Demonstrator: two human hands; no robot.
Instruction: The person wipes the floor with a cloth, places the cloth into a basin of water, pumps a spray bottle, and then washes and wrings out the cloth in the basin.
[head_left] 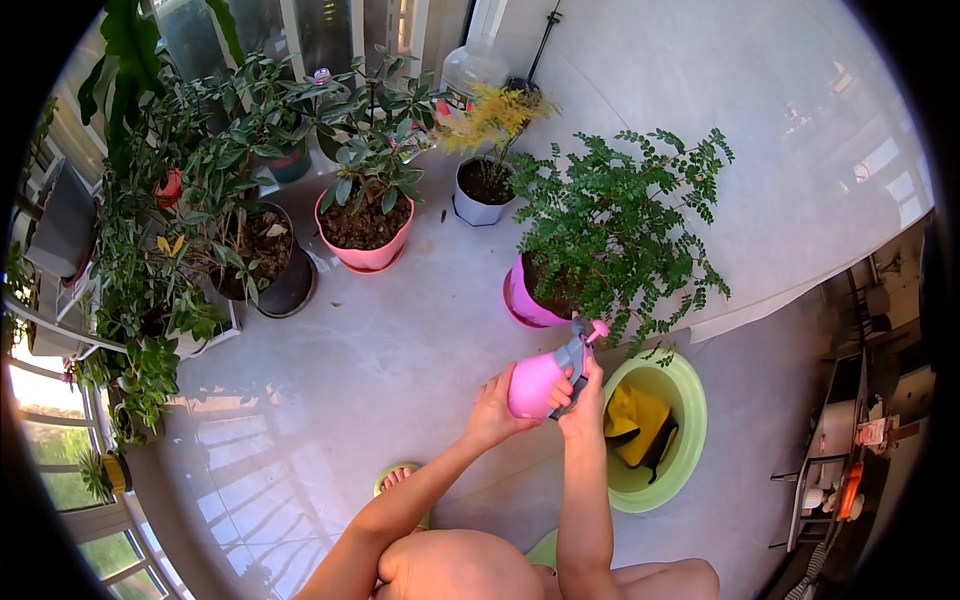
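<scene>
A pink spray bottle (530, 386) with a grey head lies tilted between my two hands, its pink nozzle towards the upper right. My left hand (492, 412) is closed around the bottle's base. At the grey head, my right hand (582, 402) grips the bottle, its fingers around the trigger area. Just beyond the nozzle stands a leafy green plant (625, 225) in a purple pot (522, 292). Right of my right hand is a light green bucket (688, 440), with a yellow and black cloth-like item (637, 428) inside it.
Beyond my hands stand a pink pot (365, 255), a black pot (290, 285) and a pale pot with a yellowish plant (485, 200). Dense foliage (140, 250) fills the left side. A clear plastic jug (470, 72) is by the railing. A shelf (825, 460) stands far right.
</scene>
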